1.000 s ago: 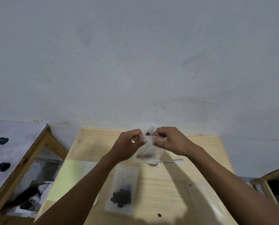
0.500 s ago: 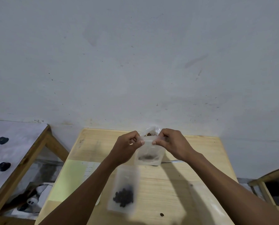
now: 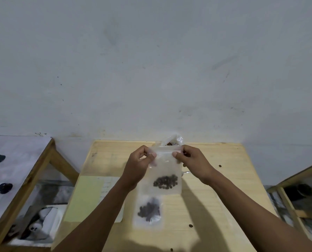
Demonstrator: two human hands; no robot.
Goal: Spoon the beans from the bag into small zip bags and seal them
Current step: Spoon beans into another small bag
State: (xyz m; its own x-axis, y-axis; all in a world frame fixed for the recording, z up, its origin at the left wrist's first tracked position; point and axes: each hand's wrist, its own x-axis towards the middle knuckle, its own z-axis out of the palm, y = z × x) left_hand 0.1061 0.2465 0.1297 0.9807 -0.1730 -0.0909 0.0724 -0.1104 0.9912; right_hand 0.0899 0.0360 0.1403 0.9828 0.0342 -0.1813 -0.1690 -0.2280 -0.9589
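A small clear zip bag [image 3: 163,171] with dark beans at its bottom hangs upright above the wooden table [image 3: 224,179]. My left hand [image 3: 139,164] pinches its top left corner and my right hand [image 3: 191,162] pinches its top right corner, along the zip strip. A second small zip bag [image 3: 148,211] with beans lies flat on the table just below it. Behind my hands, at the table's far edge, stands the big clear bean bag [image 3: 174,140], mostly hidden. A bit of the metal spoon [image 3: 186,172] shows under my right wrist.
A pale green sheet on white paper [image 3: 89,197] lies at the table's left. Loose beans [image 3: 219,166] dot the tabletop. A white-topped side table [image 3: 15,170] with dark objects stands to the left, a wooden frame [image 3: 297,180] to the right. The wall is close behind.
The held bag has come up and toward me, hanging flatter and facing me. My hands have spread a little apart along its top edge.
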